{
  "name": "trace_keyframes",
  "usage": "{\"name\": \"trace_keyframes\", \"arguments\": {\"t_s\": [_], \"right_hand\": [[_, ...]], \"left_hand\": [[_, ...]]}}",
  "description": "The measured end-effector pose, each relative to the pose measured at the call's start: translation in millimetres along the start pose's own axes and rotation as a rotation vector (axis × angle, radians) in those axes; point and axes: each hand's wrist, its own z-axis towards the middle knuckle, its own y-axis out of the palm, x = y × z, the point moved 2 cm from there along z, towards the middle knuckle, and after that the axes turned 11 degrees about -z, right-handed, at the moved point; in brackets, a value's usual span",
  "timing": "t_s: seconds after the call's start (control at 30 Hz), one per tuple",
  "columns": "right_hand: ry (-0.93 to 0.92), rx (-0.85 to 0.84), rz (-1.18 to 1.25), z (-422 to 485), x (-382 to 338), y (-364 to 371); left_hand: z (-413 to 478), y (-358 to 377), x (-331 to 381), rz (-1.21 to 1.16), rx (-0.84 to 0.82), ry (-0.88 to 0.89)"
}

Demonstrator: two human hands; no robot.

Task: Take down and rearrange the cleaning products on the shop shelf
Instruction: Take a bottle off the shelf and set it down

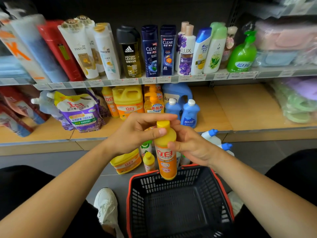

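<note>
One purple soap bag (pixel 80 112) leans on the low shelf (pixel 240 107), far on the left. Just right of it stands a big yellow jug (pixel 128 102). Nearer, on the floor (pixel 51 162), a yellow tub (pixel 127 162) lies tilted beside a small yellow bottle (pixel 148 162). The left hand (pixel 137 133) reaches in from the left. Its fingers (pixel 151 117) and thumb wrap round the top of the tall orange bottle (pixel 166 157). This bottle is upright in the air, in the middle, with its bottom just over the far rim of the black basket (pixel 171 184). The right hand (pixel 192 146) grips the bottle's neck from the right side, thumb on the front. Two blue bottles (pixel 189 112) stand on the shelf behind the hands. Two white bottles with blue caps (pixel 208 136) sit on the floor at the right.
</note>
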Motion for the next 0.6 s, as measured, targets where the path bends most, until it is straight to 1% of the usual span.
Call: {"name": "trace_keyframes", "arguments": {"t_s": [0.07,0.2,0.27,0.37,0.47,0.6], "right_hand": [[-0.012,0.054,-0.016,2,0,-1],[-0.068,0.244,-0.133,4,3,-1],[-0.109,0.330,-0.185,4,4,0],[-0.162,0.395,-0.256,5,4,2],[-0.139,0.372,-0.252,4,3,1],[-0.043,0.257,-0.134,3,0,-2]], "left_hand": [[-1,1,0,0.037,0.089,0.058],[-6,1,-3,0.229,0.319,0.181],[-9,3,-5,0.295,0.401,0.217],[-10,8,-6,0.404,0.489,0.262],[-6,7,-4,0.387,0.463,0.184],[0,-2,3,0.228,0.276,0.106]]}}
